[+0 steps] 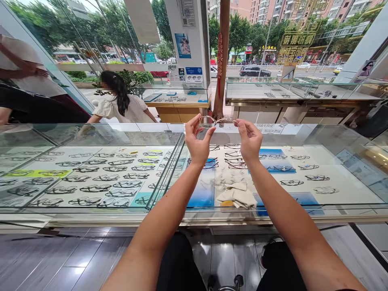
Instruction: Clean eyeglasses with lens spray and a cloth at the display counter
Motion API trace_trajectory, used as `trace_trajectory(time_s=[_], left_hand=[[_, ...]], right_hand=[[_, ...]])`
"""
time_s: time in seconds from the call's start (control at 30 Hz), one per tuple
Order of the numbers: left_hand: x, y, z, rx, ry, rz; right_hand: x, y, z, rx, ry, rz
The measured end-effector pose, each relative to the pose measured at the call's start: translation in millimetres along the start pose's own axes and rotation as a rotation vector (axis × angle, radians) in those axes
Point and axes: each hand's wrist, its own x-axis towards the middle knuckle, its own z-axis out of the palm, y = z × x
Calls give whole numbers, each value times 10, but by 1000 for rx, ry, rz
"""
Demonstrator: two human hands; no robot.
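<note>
I held the glasses up in front of me, with both hands on them. Their long axis ran across my view, from nine o'clock to three o'clock, almost level. My left hand had its fingers closed on the nine o'clock end, and my right hand pinched the three o'clock end. So neither hand was the nearer one: each touched its own end, and the glasses lay in line between the two grips. My left thumb stood at the lower side of its lens; whether it touched the rim, I could not tell.

My arms reached up from about seven and five o'clock, over the bench. The glasses showed against its far edge, well apart from the frames that lay in rows under the glass top. The cloth was crumpled between five and six o'clock from the glasses, apart from my fingers; I could not judge if it rested on the glass or under it. The post rose behind, at twelve o'clock.
</note>
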Motion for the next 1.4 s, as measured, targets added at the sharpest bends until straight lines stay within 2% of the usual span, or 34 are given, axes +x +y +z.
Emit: trace_trajectory(time_s=[0.1,0.33,0.63,0.73,0.87,0.97,1.13,1.3,1.4], left_hand=[[-9,15,9,-19,-6,-42],[-30,19,26,9,-6,-64],[-30,14,14,52,-66,-123],[-36,27,7,104,-116,-74],[-48,72,7,163,-178,56],[-51,104,13,142,-194,104],[-42,73,34,-45,-282,21],[-14,-17,51,-205,-351,-116],[-7,-41,57,-250,-383,-161]], right_hand=[[-1,-7,4,87,-27,22],[-5,0,16,129,-30,37],[0,38,-9,-3,-5,17],[-6,2,-26,-93,-21,-53],[-9,-16,-25,-230,-129,-153],[5,38,-28,-266,-175,-164],[48,166,-55,-230,-257,-34],[92,180,-55,13,-358,317],[103,154,-51,101,-389,468]])
